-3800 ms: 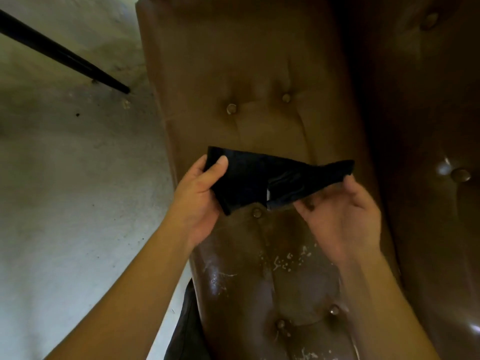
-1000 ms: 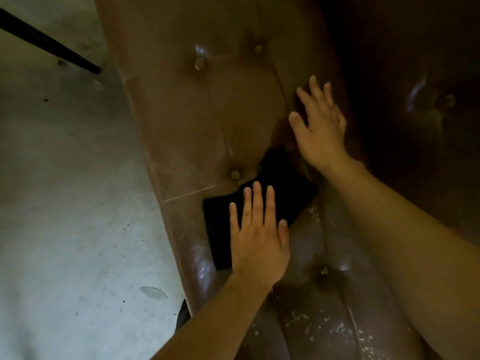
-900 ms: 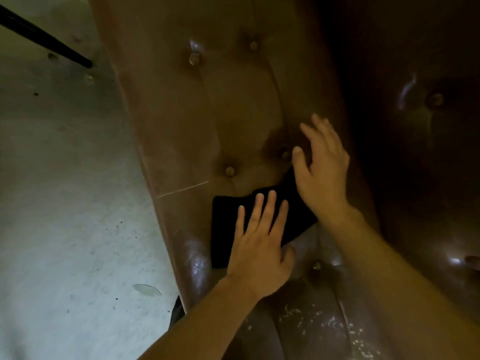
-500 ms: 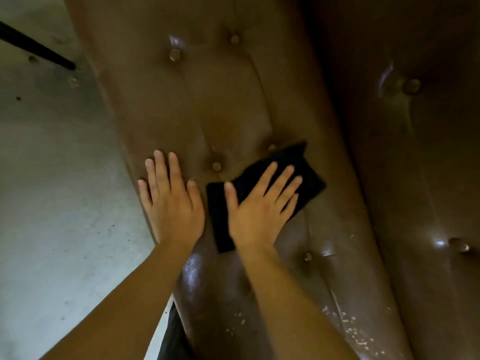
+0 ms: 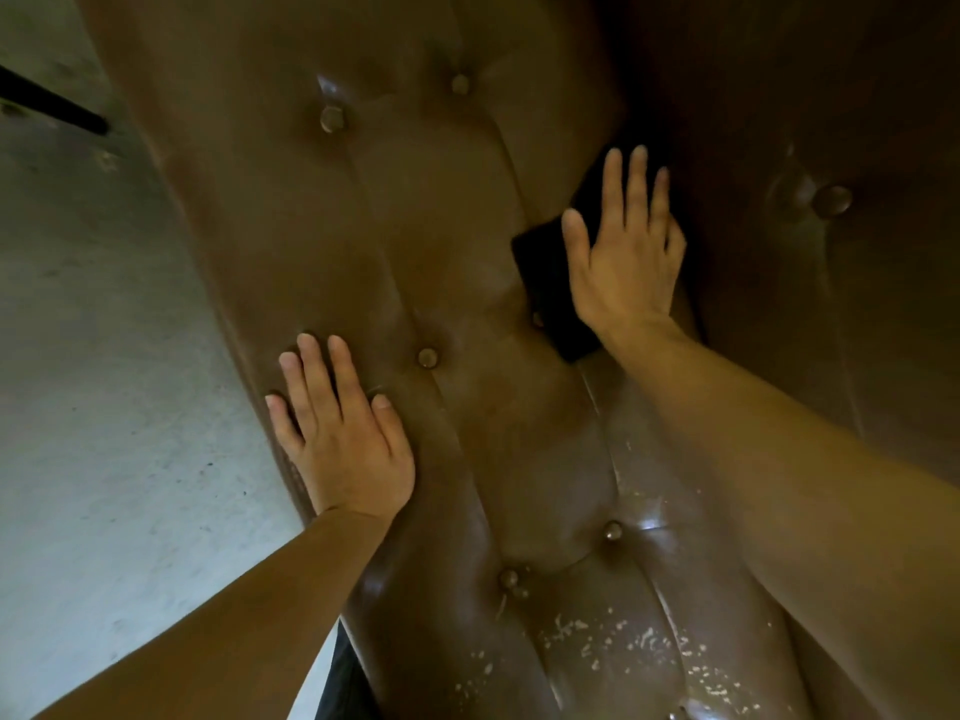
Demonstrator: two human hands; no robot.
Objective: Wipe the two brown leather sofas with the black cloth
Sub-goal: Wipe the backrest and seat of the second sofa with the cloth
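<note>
Where the picture starts on the left, there is a pale gray floor [image 5: 104, 407] with small dark specks on it. A thin black stick [image 5: 52, 109] pokes in from the top left corner and ends just before the sofa.

Next comes the left hand [image 5: 340, 433]. It lies flat on the brown leather sofa [image 5: 441, 226], close to the seat's left edge. Its fingers are straight and close together, and the thumb sticks out a little to the side. It holds nothing.

A round button [image 5: 427, 357] sits in the seat just to the right of those fingers. More buttons dot the shiny leather above and below it. Low down, the leather has lots of little white flakes [image 5: 623, 646] on it.

Farther right lies the black cloth [image 5: 545, 283], flat on the seat, near the dark crease. The right hand [image 5: 623, 252] rests on top of it, palm down. Its fingers are straight and a bit spread, and they cover most of the cloth.

On the far right is a darker brown padded part [image 5: 857, 330] with a button of its own. It is too dark to tell if this is the sofa's back or another sofa.
</note>
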